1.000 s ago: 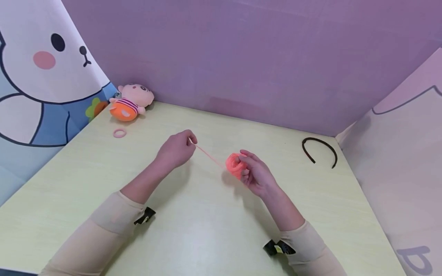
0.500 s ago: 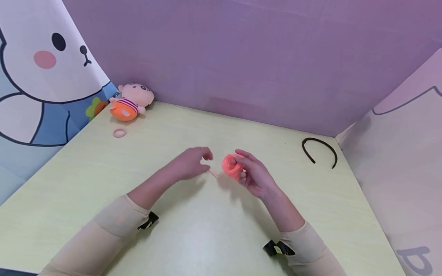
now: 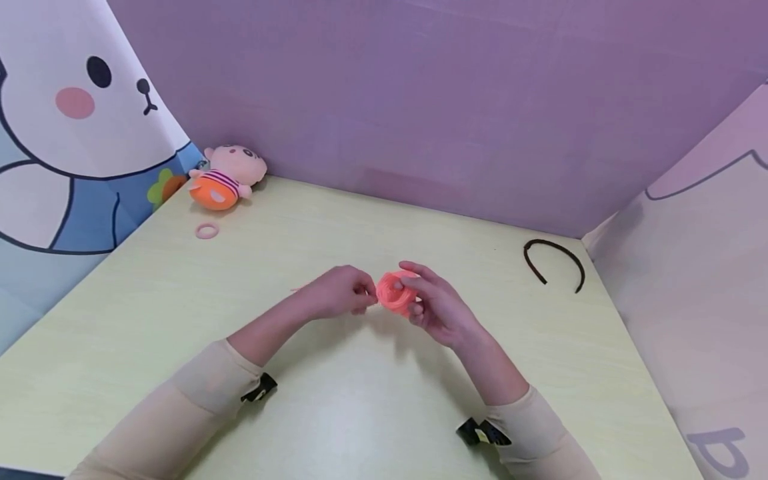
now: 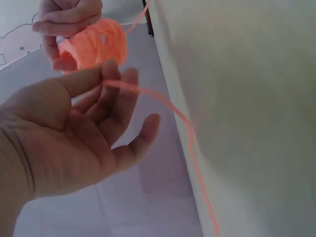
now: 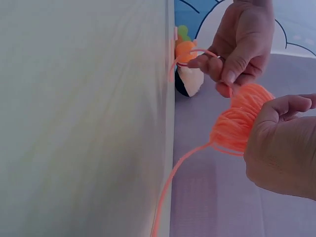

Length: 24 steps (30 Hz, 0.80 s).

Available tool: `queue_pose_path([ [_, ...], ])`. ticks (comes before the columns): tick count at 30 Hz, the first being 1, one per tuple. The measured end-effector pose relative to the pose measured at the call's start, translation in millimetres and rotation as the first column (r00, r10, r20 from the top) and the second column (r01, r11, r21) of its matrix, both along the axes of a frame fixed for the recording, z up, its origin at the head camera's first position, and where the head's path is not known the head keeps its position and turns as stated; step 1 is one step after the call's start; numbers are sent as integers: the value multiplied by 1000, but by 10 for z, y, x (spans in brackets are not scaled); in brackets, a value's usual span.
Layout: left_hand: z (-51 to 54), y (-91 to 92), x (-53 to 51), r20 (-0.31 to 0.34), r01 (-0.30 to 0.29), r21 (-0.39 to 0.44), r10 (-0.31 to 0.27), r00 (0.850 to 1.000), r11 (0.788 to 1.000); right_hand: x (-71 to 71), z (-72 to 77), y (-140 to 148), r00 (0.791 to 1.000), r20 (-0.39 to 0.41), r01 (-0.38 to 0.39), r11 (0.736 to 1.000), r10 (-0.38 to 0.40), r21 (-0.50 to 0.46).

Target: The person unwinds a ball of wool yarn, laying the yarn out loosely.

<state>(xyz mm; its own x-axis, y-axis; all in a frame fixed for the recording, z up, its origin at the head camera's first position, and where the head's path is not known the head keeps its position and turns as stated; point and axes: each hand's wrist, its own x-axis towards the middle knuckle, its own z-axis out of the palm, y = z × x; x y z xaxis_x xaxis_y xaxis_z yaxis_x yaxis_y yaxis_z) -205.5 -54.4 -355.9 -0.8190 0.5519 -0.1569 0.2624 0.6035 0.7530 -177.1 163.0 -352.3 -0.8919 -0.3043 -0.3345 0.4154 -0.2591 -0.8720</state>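
My right hand (image 3: 441,310) holds a coral-orange yarn bundle (image 3: 393,297) above the table, some fingers tucked into its hollow middle. Close against the bundle's left side, my left hand (image 3: 339,293) pinches a strand between thumb and forefinger. From that pinch a loose yarn strand (image 4: 191,143) trails down in the left wrist view, while the other fingers are loosely bent. In the right wrist view a second length of yarn (image 5: 170,175) hangs from the bundle's lower side. A short bit of strand also shows behind the left wrist in the head view.
A plush toy (image 3: 225,177) in a striped top lies at the back left corner, with a pink ring (image 3: 207,231) in front of it. At the back right rests a dark headband (image 3: 555,257). Fabric walls border the pale table (image 3: 360,413).
My left hand held a strand drawn out to the left, then came back rightward with fingers parted. Now it pinches yarn beside the bundle, which has shifted slightly left in my right hand.
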Motion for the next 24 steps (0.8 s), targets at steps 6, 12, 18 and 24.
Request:
queue_pose_path([
  [6,104,-66,-36,-70,-166,77,171,983,983,-1,-8,-3,999,-21,-28,999,29,36],
  [12,205,-113,-44,-117,-270,217,300,947,938,0,-8,-6,999,-32,-33,998,35,60],
  [18,259,-145,-21,-156,-321,349,393,906,880,-9,-23,-6,999,-40,-11,998,14,66],
  [24,259,-184,-30,-193,-348,372,438,878,861,-14,-30,-4,999,-33,25,997,-22,70],
])
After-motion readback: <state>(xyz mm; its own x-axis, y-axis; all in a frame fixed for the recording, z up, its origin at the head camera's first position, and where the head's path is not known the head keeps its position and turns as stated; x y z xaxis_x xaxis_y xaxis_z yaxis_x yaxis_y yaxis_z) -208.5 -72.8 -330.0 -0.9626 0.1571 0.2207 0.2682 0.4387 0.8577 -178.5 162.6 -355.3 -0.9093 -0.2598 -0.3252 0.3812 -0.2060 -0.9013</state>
